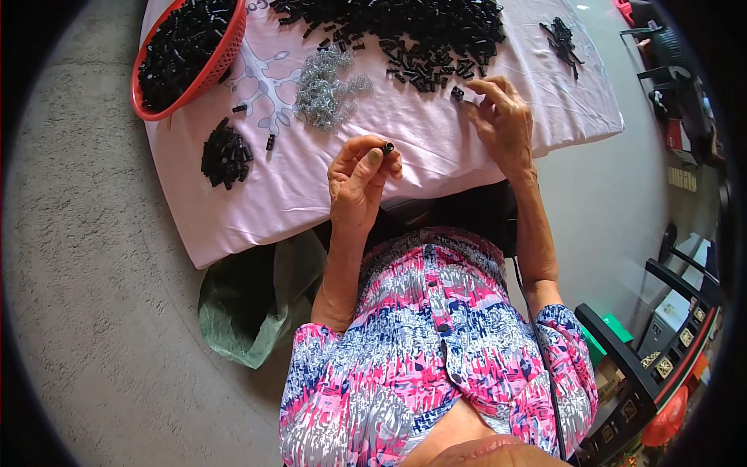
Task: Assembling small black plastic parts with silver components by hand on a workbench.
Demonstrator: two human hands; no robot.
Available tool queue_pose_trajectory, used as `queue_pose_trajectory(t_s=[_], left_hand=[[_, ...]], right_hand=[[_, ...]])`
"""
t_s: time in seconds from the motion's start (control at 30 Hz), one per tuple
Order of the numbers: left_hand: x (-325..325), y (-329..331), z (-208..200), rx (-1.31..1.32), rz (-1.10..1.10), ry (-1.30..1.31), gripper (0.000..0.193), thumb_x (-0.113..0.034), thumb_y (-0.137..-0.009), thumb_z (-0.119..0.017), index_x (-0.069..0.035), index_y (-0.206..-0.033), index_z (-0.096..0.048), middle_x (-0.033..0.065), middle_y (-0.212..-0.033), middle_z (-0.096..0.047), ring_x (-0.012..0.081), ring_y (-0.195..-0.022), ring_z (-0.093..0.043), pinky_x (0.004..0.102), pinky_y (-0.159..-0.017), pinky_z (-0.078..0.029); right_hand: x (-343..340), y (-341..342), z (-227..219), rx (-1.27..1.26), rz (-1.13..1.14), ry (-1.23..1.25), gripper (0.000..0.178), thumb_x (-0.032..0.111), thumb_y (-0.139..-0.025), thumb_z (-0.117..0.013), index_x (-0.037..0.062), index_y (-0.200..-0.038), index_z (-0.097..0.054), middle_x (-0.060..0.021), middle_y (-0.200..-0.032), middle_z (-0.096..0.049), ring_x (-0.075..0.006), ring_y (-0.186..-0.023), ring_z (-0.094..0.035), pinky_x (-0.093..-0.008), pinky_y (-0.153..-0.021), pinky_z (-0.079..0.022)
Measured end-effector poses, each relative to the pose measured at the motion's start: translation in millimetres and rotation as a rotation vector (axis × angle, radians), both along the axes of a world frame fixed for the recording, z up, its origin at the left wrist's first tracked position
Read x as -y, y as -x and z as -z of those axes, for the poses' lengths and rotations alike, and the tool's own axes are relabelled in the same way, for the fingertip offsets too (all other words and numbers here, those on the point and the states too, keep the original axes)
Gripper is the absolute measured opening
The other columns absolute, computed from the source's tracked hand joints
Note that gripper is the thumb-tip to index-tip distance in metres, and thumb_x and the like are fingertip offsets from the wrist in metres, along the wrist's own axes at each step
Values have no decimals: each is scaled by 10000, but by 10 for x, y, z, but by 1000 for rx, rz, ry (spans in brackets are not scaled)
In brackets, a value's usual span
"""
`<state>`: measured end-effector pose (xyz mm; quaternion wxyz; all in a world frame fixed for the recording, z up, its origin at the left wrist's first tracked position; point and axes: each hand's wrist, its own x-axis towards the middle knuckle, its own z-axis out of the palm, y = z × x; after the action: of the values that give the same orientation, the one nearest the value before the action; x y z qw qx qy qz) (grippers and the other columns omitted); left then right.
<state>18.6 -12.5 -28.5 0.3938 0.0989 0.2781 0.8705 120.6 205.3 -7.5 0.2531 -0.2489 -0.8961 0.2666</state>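
Pinched between the thumb and fingers of my left hand (362, 175) is a small black cylindrical part (388, 147), its round open end showing. My right hand (502, 121) hovers over the cloth farther right, thumb and fingers apart. Just beside its fingertips lies another short black part (457, 93); whether they touch it is hard to see. Beyond both hands spreads a large pile of black parts (420, 31). To the left of that is a heap of small clear, silvery pieces (325, 87).
A red plastic basket (240, 39) full of black parts stands at the far left. Near it sits a smaller black pile (226, 156). Thin black pieces (562, 47) lie at the right. The pink cloth (288, 202) covers the table; a green bag (261, 335) is below its edge.
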Motion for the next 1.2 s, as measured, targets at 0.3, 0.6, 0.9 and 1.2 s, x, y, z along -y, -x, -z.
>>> queue_pose_trajectory(t_s=[0.3, 0.6, 0.9, 1.2], left_hand=[[-27, -2, -28, -15, 4, -14, 166, -26, -940, -608, 29, -1097, -620, 141, -946, -678, 189, -817, -662, 310, -739, -552], [-25, -22, -13, -50, -19, 36, 228, 54, -878, -642, 30, -1104, -622, 118, -971, -663, 180, -849, -654, 302, -758, -545], [-26, -5, -36, -55, -5, 24, 188, 15, -913, -621, 26, -1100, -624, 125, -960, -672, 174, -845, -662, 300, -752, -547], [-46, -27, -33, -64, -6, 34, 151, -5, -934, -601, 12, -1078, -642, 121, -975, -678, 177, -840, -669, 300, -756, -560]], right_hand=[[-43, -72, 6, -202, 7, 115, 144, -58, -794, -675, -29, -934, -686, -91, -893, -673, -157, -722, -666, -256, -648, -534], [10, 71, -31, -174, -23, 86, 209, -98, -767, -685, -1, -953, -689, -61, -898, -689, -118, -691, -632, -235, -630, -505], [184, 163, -9, -4, -58, -260, 160, -7, -792, -695, 30, -945, -668, -96, -927, -670, -275, -810, -675, -368, -697, -537], [116, 119, 25, 39, -17, -26, 143, 63, -817, -675, 44, -959, -665, -120, -935, -663, -327, -843, -655, -410, -758, -523]])
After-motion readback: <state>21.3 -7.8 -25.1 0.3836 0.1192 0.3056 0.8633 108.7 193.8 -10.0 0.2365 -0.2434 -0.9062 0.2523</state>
